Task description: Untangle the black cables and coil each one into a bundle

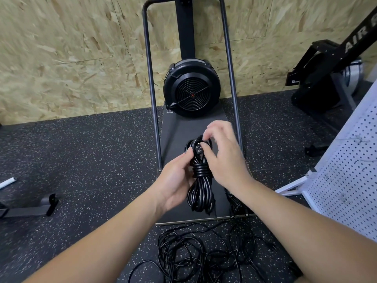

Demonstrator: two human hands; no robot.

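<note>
A coiled black cable bundle point(201, 180) was held upright between both hands above the dark base plate point(175, 135) of a fan machine point(191, 88). The left hand point(175, 180) cupped the bundle from the left side, its fingers point(188, 155) curled round the upper loops and the thumb side pressed against the wrapped waist, where several turns of cable bound the coil tight. The right hand point(222, 154) came over from the right, and its fingers point(206, 148) pinched the plug point(197, 148) at the top of the bundle; the other fingers of that hand were raised and spread loosely above it. The lower loops of the bundle hung free below both hands.

A 2nd coiled bundle point(236, 203) lay on the base plate, partly hidden behind the right forearm. A loose tangle of black cable point(195, 248) lay spread on the speckled rubber floor point(81, 160) just in front of the base plate, near the person. A white perforated panel point(350, 170) stood at the right, and a chipboard wall point(71, 58) rose behind the machine.
</note>
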